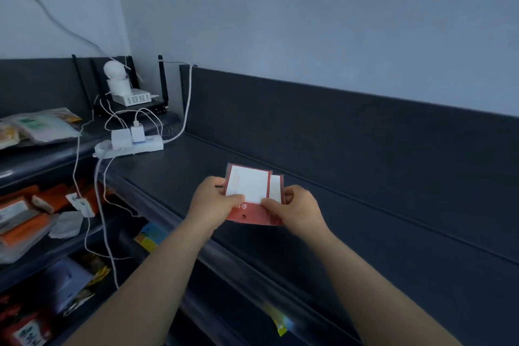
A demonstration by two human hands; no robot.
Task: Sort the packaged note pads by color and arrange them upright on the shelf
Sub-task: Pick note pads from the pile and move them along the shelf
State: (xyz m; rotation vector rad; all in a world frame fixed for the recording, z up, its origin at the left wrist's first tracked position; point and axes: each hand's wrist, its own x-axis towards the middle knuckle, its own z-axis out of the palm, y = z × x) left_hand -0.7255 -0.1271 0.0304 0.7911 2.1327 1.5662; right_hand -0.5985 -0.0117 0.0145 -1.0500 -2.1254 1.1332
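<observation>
1. Red packs (254,212) with white pads inside are up off the shelf (174,177), held flat-ish over its near middle, at least two overlapping.
2. My left hand (214,201) pinches their left edge, thumb on top.
3. My right hand (295,208) grips the right edge, thumb pressing the front.
4. Far left, a white power strip (129,146) sits on the shelf, cables trailing.
5. Behind it, a router (132,105) stands in the corner.
6. Lower left shelves hold orange packs (25,216).

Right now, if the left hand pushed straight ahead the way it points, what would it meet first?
Beyond the red note pad packs the left hand holds, probably the dark back panel of the shelf; depth is unclear.
</observation>
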